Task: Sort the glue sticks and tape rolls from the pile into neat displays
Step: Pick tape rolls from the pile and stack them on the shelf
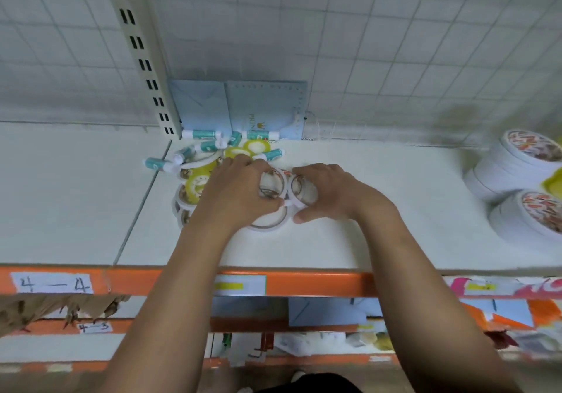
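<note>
Head view: person stands at a white metal shelf [380,210] with an orange front rail [319,283], both bare arms reaching in. Left hand [240,192] has its fingers curled round a white ring-shaped tape roll [272,183], held on edge, thumb pinching underneath. Right hand [331,193] curls its fingers over a second white tape roll [299,192] touching the first, with the thumb stretched out low by the shelf surface. A third white tape roll [267,221] lies flat just below both hands.

The pile sits just left of and behind the hands. It holds teal-and-white plastic glue sticks [200,133] lying every way, yellow patterned tape rolls [258,146], and more white rolls stacked at its near-left edge [179,207].

Pale blue paper envelopes [237,110] lean on the wire-grid back wall. Stacks of big white tape rolls [523,164] stand far right, well apart. A handwritten "4—4" paper label [51,283] is on the rail.
</note>
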### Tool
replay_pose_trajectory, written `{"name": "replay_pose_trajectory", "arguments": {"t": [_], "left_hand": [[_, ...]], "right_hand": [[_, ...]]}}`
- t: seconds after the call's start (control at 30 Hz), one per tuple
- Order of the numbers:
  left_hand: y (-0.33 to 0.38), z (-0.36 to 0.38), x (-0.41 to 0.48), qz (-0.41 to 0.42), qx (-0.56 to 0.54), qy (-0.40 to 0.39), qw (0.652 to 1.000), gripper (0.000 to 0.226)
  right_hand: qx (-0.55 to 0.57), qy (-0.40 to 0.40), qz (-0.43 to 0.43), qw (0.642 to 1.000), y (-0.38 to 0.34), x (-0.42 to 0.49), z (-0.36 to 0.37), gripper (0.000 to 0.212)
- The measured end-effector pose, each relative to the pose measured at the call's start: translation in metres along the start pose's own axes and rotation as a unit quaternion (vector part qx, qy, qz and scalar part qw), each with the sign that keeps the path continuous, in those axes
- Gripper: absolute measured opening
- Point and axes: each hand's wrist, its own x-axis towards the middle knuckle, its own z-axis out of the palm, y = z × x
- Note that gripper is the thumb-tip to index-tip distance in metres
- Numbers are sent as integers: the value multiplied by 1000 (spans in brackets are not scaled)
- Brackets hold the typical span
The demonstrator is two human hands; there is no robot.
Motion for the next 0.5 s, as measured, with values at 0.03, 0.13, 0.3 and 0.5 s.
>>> {"name": "replay_pose_trajectory", "arguments": {"t": [0.03,0.13,0.3,0.5], "left_hand": [[-1,-1,1,7,4,7,1000,67],[-2,-4,2,29,6,17,999,68],[1,-6,2,51,-1,17,999,69],[-2,-12,1,68,-10,43,997,70]], "right_hand": [[-7,9,14,1000,0,-1,2,99],[-34,56,53,996,-4,-6,4,96],[28,105,72,991,-7,-23,4,98],[216,218,45,951,-14,-35,11,100]]}}
